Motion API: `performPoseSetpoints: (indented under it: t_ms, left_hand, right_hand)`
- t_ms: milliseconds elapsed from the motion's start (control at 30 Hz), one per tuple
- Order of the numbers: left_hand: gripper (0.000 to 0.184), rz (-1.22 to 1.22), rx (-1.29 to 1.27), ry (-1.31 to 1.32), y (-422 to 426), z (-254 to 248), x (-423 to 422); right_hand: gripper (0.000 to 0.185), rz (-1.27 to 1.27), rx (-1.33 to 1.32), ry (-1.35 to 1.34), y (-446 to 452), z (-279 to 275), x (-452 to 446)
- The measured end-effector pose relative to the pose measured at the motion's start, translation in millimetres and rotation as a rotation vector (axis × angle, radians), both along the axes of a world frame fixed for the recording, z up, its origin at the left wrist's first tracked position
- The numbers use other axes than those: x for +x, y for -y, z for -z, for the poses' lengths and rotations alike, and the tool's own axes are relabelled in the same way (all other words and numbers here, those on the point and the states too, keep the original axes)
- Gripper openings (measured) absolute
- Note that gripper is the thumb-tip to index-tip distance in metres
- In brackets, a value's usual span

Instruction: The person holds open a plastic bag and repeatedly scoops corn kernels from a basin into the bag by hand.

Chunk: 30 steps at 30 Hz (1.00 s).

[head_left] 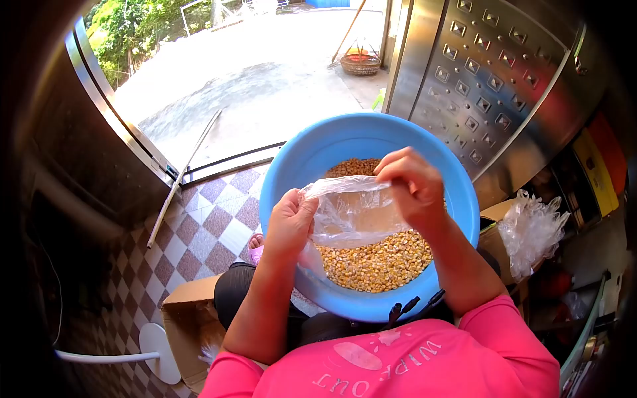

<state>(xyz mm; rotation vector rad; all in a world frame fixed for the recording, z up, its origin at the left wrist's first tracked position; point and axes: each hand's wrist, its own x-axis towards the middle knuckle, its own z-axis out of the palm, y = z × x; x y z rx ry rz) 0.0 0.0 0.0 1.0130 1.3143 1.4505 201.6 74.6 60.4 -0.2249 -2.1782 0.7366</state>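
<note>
A clear plastic bag (352,212) is stretched between my two hands, above a large blue basin (295,159). My left hand (292,215) pinches the bag's left edge, thumb against fingers. At the bag's upper right edge, my right hand (415,186) has its fingers curled together on the plastic. The mouth of the bag looks spread wide. Yellow corn kernels (378,264) lie in the basin below and behind the bag, which hides part of them. The basin rests at my lap.
A cardboard box (189,298) stands at the left beside a white round-based stand (159,355). Clear plastic bags (531,232) are bunched at the right. A pale pole (182,179) leans across the doorway sill. A metal door (484,79) stands right; a basket (360,64) sits outside.
</note>
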Motion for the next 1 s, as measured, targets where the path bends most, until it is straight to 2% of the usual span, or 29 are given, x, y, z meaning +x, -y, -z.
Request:
performPoseSetpoints:
  t_ms: [33, 100, 167, 233, 267, 300, 333, 400, 500, 567, 600, 667, 700, 733, 767, 800, 900, 967, 1000]
  left_hand:
    - [0.018, 0.046, 0.000, -0.001, -1, 1, 0]
    - [0.018, 0.098, -0.005, -0.062, 0, -9, -14]
    - [0.017, 0.171, -0.074, 0.005, 6, -16, -4]
    - [0.016, 0.203, -0.078, 0.036, 7, -11, -1]
    - [0.015, 0.169, -0.067, 0.013, 5, -11, 1]
    - [0.015, 0.134, -0.061, -0.009, 5, -10, 1]
    - [0.015, 0.134, -0.061, -0.008, 5, -11, 0]
    - [0.015, 0.125, -0.044, 0.038, 6, -13, -2]
    - [0.015, 0.152, -0.003, 0.116, 9, -15, -3]
    - [0.014, 0.130, 0.032, 0.152, 10, -17, 0]
    - [0.014, 0.108, 0.066, 0.182, 10, -17, 1]
    - [0.014, 0.100, 0.054, 0.158, 7, -15, 0]
    - [0.015, 0.093, 0.035, 0.126, 7, -15, -2]
    - [0.015, 0.090, 0.036, 0.127, 8, -15, -1]
    - [0.016, 0.088, 0.027, 0.123, 8, -16, 0]
    - [0.017, 0.087, 0.018, 0.118, 9, -16, 1]
    - [0.017, 0.130, -0.016, 0.162, 11, -23, 2]
    - [0.017, 0.172, -0.037, 0.169, 9, -19, 0]
    - [0.017, 0.209, -0.056, 0.175, 8, -18, -1]
  right_hand:
    - [0.030, 0.001, 0.000, 0.002, 0, 0, 1]
    - [0.017, -0.159, -0.185, 0.215, 15, 25, -37]
    - [0.019, -0.157, -0.098, 0.305, 7, 57, -43]
    - [0.029, 0.027, -0.214, 0.776, 0, 72, -41]
    - [0.034, -0.002, -0.077, 0.924, -18, 98, -34]
    - [0.034, -0.001, -0.073, 0.928, -23, 97, -28]
    - [0.035, 0.023, -0.377, 0.945, -26, 98, -23]
    - [0.036, 0.052, -0.681, 0.957, -33, 97, -20]
    - [0.032, 0.295, -0.904, 0.831, -39, 96, -18]
    - [0.029, 0.350, -0.336, 0.753, -41, 104, -19]
    - [0.029, 0.351, -0.333, 0.756, -36, 95, -20]
    - [0.028, 0.182, -0.396, 0.562, -19, 62, -20]
    - [0.028, 0.179, -0.395, 0.563, -15, 52, -21]
    - [0.028, 0.069, -0.371, 0.515, -11, 43, -22]
    - [0.029, -0.039, -0.346, 0.466, -10, 39, -22]
    - [0.029, -0.040, -0.345, 0.466, -11, 43, -22]
    - [0.030, 0.045, -0.245, 0.524, -21, 64, -15]
    - [0.034, 0.301, -0.051, 0.986, -32, 74, -10]
    - [0.038, 0.349, -0.068, 1.119, -34, 76, -9]
